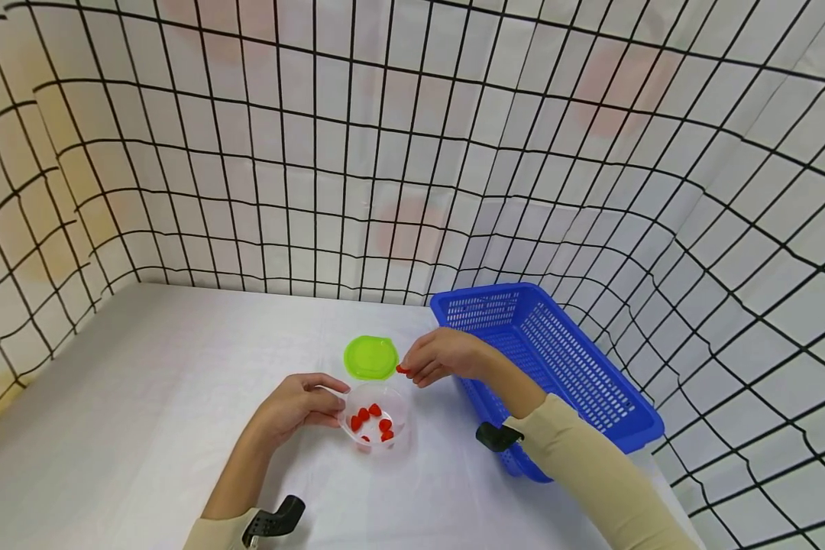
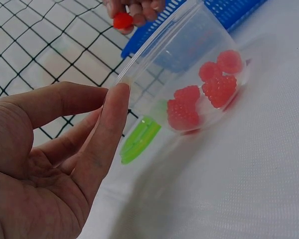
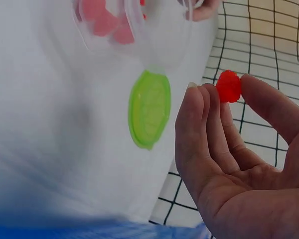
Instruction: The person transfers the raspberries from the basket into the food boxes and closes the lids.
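A clear plastic bowl (image 1: 400, 405) stands on the white table with several red raspberries (image 2: 220, 90) in it. My left hand (image 1: 299, 407) pinches the bowl's rim between thumb and fingers at its left side. Up and to the right of the bowl, my right hand (image 1: 443, 355) pinches one raspberry (image 3: 229, 86) between thumb and fingertips, clear of the table. Just behind the bowl lies a bright green lid (image 1: 371, 357), flat on the table and close to the right fingertips.
A blue perforated basket (image 1: 632, 428) stands at the right, partly under my right forearm. Black wire mesh (image 1: 316, 153) over white sheeting rises behind the table (image 1: 144, 397) and along both sides.
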Demonstrator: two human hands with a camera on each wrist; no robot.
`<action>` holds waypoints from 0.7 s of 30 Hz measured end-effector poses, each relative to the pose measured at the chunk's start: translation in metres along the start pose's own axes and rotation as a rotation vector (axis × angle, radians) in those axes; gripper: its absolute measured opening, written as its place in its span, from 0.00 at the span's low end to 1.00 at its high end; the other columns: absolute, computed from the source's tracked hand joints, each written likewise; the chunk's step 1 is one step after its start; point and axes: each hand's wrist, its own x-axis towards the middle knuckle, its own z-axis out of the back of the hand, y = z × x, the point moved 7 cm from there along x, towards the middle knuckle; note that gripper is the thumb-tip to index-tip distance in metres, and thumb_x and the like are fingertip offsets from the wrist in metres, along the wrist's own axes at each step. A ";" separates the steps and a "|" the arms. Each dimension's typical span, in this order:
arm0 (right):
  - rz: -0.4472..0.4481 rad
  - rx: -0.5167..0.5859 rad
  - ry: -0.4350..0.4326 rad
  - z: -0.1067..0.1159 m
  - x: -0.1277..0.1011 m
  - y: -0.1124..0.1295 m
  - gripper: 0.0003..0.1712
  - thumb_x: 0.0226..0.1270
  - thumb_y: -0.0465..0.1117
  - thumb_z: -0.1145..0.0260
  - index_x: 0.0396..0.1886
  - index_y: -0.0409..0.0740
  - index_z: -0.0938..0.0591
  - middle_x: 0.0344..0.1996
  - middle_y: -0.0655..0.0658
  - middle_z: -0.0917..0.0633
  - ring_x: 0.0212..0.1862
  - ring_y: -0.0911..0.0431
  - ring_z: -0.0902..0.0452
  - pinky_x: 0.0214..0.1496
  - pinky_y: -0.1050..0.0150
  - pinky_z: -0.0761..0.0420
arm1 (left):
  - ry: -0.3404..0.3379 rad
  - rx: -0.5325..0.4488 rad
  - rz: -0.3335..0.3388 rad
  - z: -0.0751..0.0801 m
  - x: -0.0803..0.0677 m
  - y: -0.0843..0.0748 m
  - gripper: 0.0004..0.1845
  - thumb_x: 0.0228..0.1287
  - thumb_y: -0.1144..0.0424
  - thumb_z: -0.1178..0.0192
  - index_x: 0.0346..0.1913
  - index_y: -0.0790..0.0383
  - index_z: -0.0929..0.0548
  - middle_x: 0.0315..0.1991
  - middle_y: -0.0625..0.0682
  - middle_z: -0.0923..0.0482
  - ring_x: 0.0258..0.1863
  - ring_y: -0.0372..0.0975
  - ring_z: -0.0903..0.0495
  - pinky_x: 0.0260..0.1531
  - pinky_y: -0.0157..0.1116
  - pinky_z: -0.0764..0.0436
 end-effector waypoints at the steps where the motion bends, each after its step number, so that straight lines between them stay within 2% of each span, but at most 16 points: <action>1: -0.007 -0.001 0.002 -0.002 0.001 -0.001 0.12 0.66 0.39 0.29 0.43 0.34 0.14 0.40 0.36 0.12 0.39 0.47 0.13 0.48 0.57 0.10 | 0.001 0.001 0.000 0.000 0.000 0.000 0.20 0.64 0.70 0.38 0.56 0.80 0.22 0.34 0.56 0.17 0.29 0.41 0.15 0.39 0.38 0.10; 10: -0.052 -0.007 0.035 -0.021 0.008 -0.012 0.14 0.66 0.41 0.29 0.44 0.35 0.13 0.37 0.39 0.12 0.35 0.52 0.14 0.45 0.61 0.10 | -0.006 -0.001 0.000 0.000 0.002 0.002 0.20 0.64 0.70 0.38 0.56 0.80 0.22 0.33 0.55 0.17 0.28 0.41 0.15 0.39 0.38 0.10; 16: -0.087 0.003 0.043 -0.026 0.009 -0.018 0.13 0.65 0.41 0.29 0.43 0.35 0.14 0.41 0.32 0.13 0.34 0.51 0.14 0.44 0.60 0.10 | -0.005 -0.002 0.000 0.000 0.001 0.001 0.20 0.64 0.70 0.38 0.56 0.80 0.22 0.33 0.55 0.17 0.28 0.41 0.15 0.39 0.38 0.10; 21: -0.094 0.009 0.043 -0.027 0.009 -0.021 0.12 0.66 0.41 0.29 0.41 0.35 0.13 0.36 0.34 0.13 0.32 0.52 0.15 0.44 0.59 0.10 | -0.005 -0.005 0.001 -0.001 0.001 0.001 0.20 0.64 0.70 0.38 0.56 0.80 0.22 0.33 0.55 0.17 0.28 0.41 0.15 0.39 0.38 0.10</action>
